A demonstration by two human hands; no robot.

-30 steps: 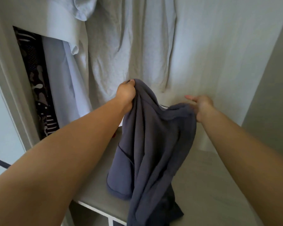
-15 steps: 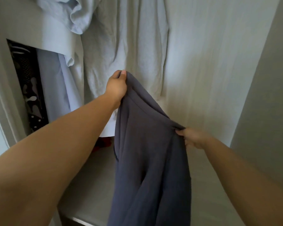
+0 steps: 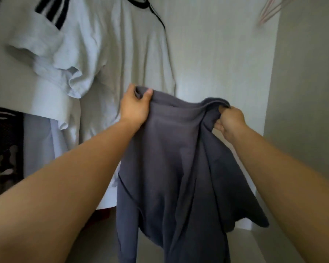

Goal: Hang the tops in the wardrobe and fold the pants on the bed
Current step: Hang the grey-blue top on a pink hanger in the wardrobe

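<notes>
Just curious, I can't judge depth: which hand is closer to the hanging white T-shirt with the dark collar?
Left. The left hand, gripping the grey garment, is in front of the T-shirt, low down; the right hand holds it off to the shirt's right.

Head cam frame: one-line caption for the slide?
Both hands, left hand and right hand, grip a dark grey top before a hung white T-shirt in the wardrobe.
</notes>
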